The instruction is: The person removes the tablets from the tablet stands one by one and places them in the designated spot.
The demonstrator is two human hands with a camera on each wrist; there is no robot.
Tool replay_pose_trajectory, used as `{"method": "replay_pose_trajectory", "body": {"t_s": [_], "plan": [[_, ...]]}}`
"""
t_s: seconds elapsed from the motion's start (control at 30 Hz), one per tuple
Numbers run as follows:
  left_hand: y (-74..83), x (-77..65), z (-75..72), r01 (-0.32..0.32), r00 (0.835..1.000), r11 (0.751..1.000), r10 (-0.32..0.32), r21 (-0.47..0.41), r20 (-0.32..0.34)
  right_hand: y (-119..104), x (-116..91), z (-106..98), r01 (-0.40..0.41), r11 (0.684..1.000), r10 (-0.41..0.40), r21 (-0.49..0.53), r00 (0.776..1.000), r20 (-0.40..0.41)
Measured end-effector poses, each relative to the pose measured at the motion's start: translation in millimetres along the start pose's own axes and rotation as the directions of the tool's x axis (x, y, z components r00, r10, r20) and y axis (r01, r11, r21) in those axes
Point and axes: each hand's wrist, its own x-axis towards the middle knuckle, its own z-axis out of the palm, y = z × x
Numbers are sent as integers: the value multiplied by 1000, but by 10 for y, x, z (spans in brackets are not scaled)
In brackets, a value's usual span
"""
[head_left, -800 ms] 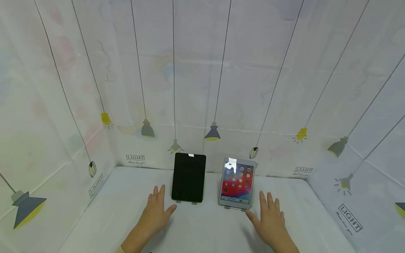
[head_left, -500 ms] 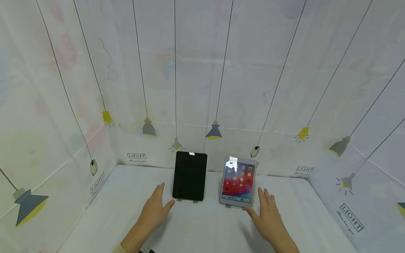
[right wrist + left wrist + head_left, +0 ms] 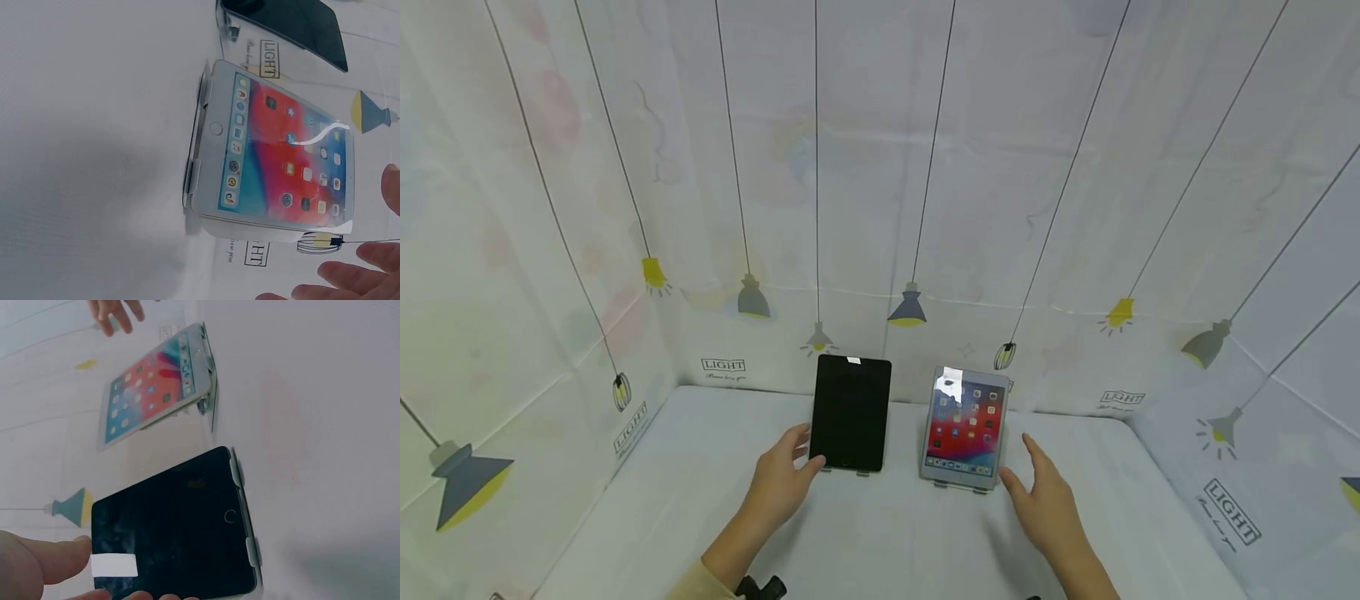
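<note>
A black tablet [image 3: 850,412] with a dark screen leans upright on a clear stand. My left hand [image 3: 781,483] is at its left edge, thumb in front of the lower corner and fingers bent beside it; contact cannot be told. In the left wrist view the thumb [image 3: 65,559] and several fingertips border the black tablet [image 3: 175,531]. To the right stands a white tablet [image 3: 964,429] with its home screen lit, on a similar stand. My right hand [image 3: 1048,504] is beside its lower right corner. The right wrist view shows those fingers [image 3: 350,278] apart from the white tablet [image 3: 281,150].
Both tablets stand near the back of a white-covered table [image 3: 895,542]. Behind it hangs a pale backdrop [image 3: 865,183] printed with lamps and cords. A small black object [image 3: 763,587] shows by the left wrist.
My left hand has moved up and right to the black tablet's edge, and its fingers have bent. The right hand has shifted slightly right and turned. Both tablets have stayed in place.
</note>
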Motion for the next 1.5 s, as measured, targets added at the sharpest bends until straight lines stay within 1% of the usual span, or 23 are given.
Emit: {"method": "replay_pose_trajectory", "body": {"t_s": [0.1, 0.23, 0.37, 0.47, 0.53, 0.63, 0.77, 0.9, 1.07, 1.2, 1.3, 1.4, 1.5], "plan": [[29, 23, 35, -7, 1000, 998, 8, -56, 17, -13, 12, -17, -25, 998, 27, 59, 999, -25], [49, 71, 90, -20, 997, 988, 30, -151, 68, -12, 40, -30, -38, 992, 43, 120, 998, -45], [85, 128, 140, -13, 991, 971, 45, -238, 130, 27, 85, -36, -22, 988, 35, 154, 996, -81], [125, 170, 182, -8, 984, 959, 58, -282, 169, 59, 112, -45, -1, 979, 27, 203, 992, -125], [158, 200, 215, -7, 978, 948, 72, -317, 193, 75, 128, -54, 16, 968, 24, 252, 988, -154], [224, 242, 267, -10, 969, 923, 103, -384, 225, 103, 156, -66, 41, 942, 21, 333, 983, -182], [318, 303, 340, 6, 956, 890, 128, -456, 263, 131, 200, -86, 66, 896, 18, 438, 983, -185], [406, 351, 403, 39, 949, 865, 125, -500, 289, 142, 239, -101, 43, 860, 44, 508, 986, -159], [483, 371, 472, 78, 945, 838, 111, -540, 307, 138, 271, -116, -39, 807, 110, 589, 990, -86], [531, 394, 520, 105, 941, 819, 101, -565, 322, 121, 293, -161, -98, 774, 148, 625, 989, -29], [570, 424, 550, 118, 940, 808, 97, -577, 328, 119, 321, -213, -127, 747, 152, 652, 988, 19], [609, 467, 585, 141, 937, 801, 82, -582, 339, 132, 359, -263, -151, 710, 148, 687, 987, 64], [649, 521, 622, 156, 935, 799, 70, -580, 347, 156, 408, -302, -160, 683, 132, 712, 987, 95]]}}
